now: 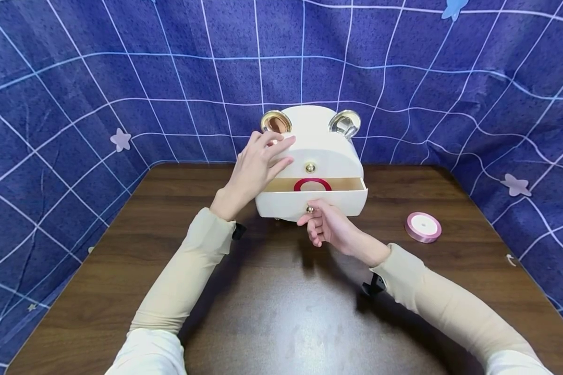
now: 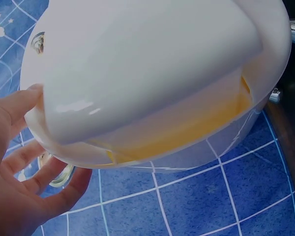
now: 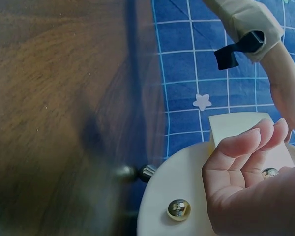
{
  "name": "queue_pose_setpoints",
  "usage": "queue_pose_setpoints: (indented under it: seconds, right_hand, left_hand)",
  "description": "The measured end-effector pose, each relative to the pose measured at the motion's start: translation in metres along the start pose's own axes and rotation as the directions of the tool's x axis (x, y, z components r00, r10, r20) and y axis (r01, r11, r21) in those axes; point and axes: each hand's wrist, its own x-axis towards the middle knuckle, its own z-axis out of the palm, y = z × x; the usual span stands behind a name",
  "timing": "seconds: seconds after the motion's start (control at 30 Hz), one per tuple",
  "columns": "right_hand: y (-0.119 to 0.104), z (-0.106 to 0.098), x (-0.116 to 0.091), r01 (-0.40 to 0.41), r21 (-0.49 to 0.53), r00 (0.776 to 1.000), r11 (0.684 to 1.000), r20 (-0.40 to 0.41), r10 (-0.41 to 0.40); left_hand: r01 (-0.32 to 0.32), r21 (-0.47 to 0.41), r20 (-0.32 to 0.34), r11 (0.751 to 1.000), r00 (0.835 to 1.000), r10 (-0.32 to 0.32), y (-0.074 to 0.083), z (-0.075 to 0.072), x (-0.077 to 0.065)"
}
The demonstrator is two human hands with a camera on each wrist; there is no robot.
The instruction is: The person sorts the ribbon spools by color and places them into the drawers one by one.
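Note:
A white drawer box (image 1: 305,143) with gold and silver round ears stands at the table's back. Its lower drawer (image 1: 281,204) is pulled out, showing part of a red ring-shaped thing (image 1: 312,180) inside. My right hand (image 1: 333,228) pinches the drawer's small gold knob (image 1: 310,209) between thumb and index finger, the other fingers loosely bent. Against the box's left side, below the gold ear (image 1: 277,122), rests my left hand (image 1: 258,161) with spread fingers. In the left wrist view, its fingertips touch the box's white edge (image 2: 34,115).
To the right on the dark wooden table (image 1: 272,291) lies a roll of pink ribbon (image 1: 423,227). A second gold knob (image 1: 310,167) sits on the closed upper front. Blue cloth (image 1: 187,78) with white grid lines surrounds the table's back and sides.

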Motion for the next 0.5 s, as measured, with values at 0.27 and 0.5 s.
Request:
queue_pose_setpoints:
  seconds: [0.27,0.5]
  right_hand:
    - [-0.003,-0.002,0.007,0.005,0.002,1.0,1.0,-0.008,-0.005]
    - [-0.003,-0.005,0.015,0.012,0.002,1.0,1.0,-0.015,-0.012]
  left_hand:
    - [-0.001,-0.001,-0.006,1.0,1.0,0.001,0.0,0.0,0.0]
    - [-0.002,0.001,-0.009,1.0,1.0,0.002,0.0,0.0,0.001]
